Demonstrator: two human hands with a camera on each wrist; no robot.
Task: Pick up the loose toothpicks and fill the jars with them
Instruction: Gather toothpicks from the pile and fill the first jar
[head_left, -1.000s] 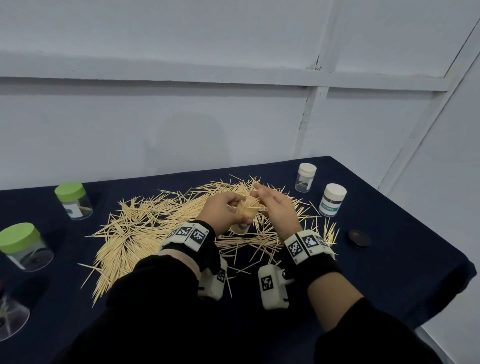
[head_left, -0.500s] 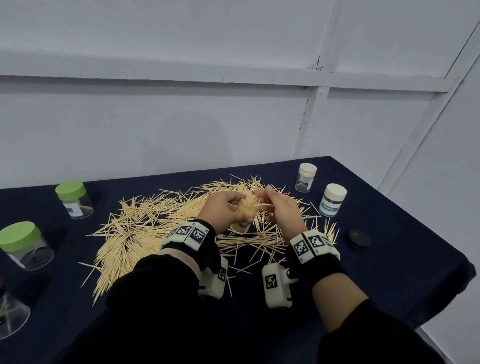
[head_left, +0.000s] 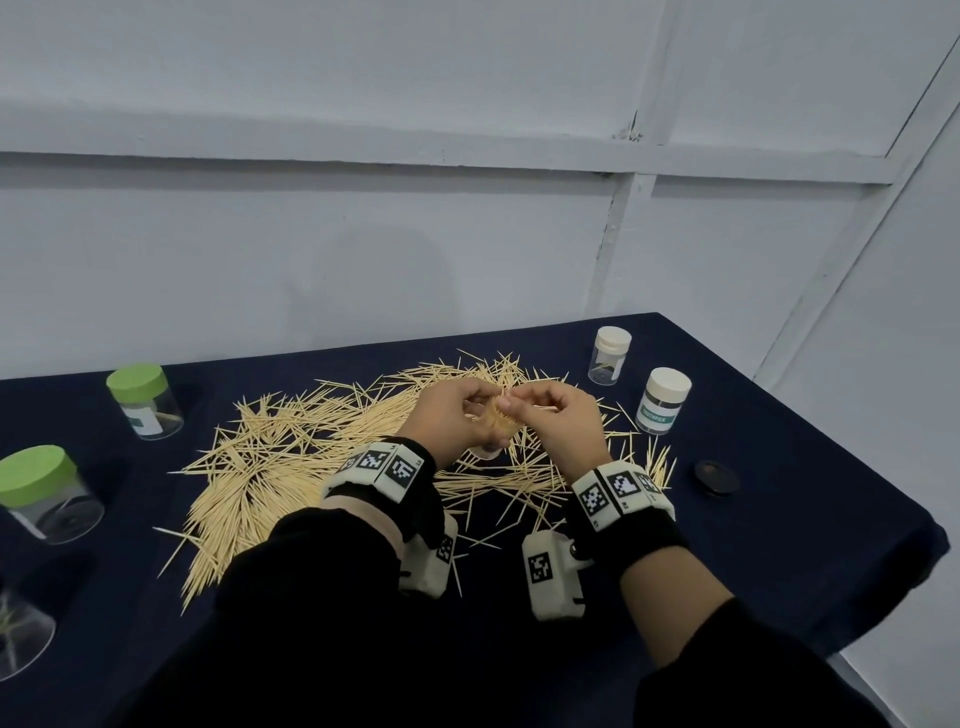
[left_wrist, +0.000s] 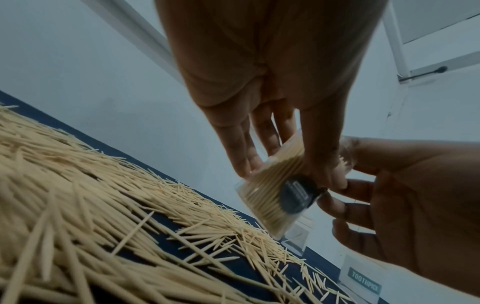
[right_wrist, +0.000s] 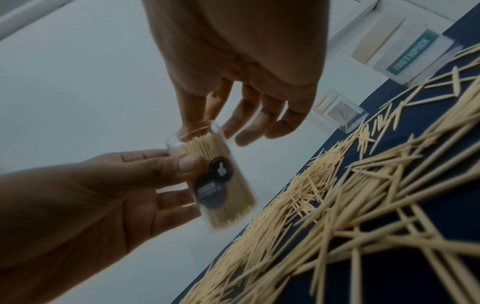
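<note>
A big pile of loose toothpicks (head_left: 270, 467) covers the middle of the dark blue table (head_left: 779, 519). Above it my left hand (head_left: 457, 415) grips a small clear jar (head_left: 496, 434) packed with toothpicks. The jar (left_wrist: 270, 197) tilts and bears a black label. My thumb and fingers curl round its wall (right_wrist: 221, 185). My right hand (head_left: 550, 415) is at the jar's open mouth. Its thumb and forefinger pinch the toothpick tips that stick out there, and its other fingers hang loose beside the jar.
Two green-lidded jars (head_left: 140, 400) (head_left: 44, 493) and an open clear jar (head_left: 15, 639) stand at the left. Two white-lidded jars (head_left: 610, 356) (head_left: 665, 400) stand at the back right. A black lid (head_left: 717, 478) lies near the right edge. A white wall rises behind.
Both hands stay over the pile with the jar. My right thumb and forefinger have closed in on the tips at the jar's mouth, and the jar sits slightly higher.
</note>
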